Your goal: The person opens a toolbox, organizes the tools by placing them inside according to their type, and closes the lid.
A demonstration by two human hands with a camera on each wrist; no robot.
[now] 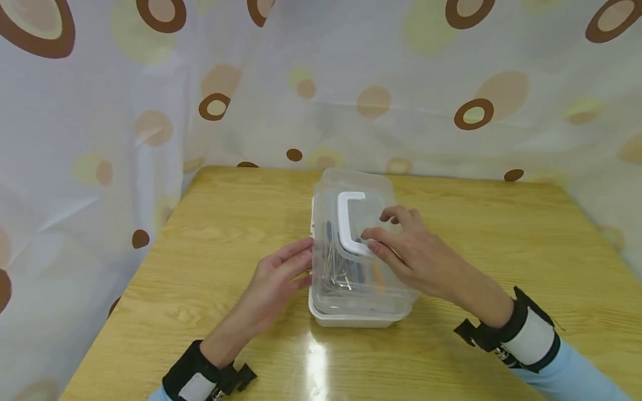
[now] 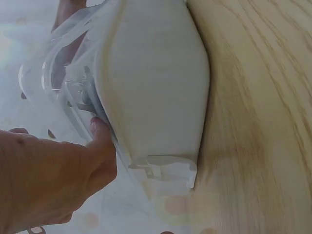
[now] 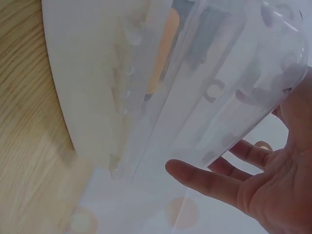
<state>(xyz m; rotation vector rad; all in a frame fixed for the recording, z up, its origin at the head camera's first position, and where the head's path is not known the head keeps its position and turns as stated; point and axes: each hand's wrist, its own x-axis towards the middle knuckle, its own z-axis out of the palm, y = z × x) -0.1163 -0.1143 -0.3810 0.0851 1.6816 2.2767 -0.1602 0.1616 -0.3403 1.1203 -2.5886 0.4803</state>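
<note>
A storage box with a clear lid [image 1: 328,301] and a white base [image 1: 346,322] stands on the table. Through the lid show thin metallic pieces [image 1: 343,278] and blue and orange items, their kinds blurred. My left hand [image 1: 281,270] touches the box's left side with its fingers extended; in the left wrist view its thumb lies at the rim, near a white latch [image 2: 170,168]. Over the lid, beside the white carrying handle [image 1: 345,220], is my right hand [image 1: 413,250], fingers loosely bent. In the right wrist view its thumb is stretched out beside the clear lid.
The box rests on a wood-grain table [image 1: 230,211], near the far edge. A white curtain [image 1: 351,61] with brown and yellow circles hangs behind and at the sides. Both wrists wear black straps with camera mounts.
</note>
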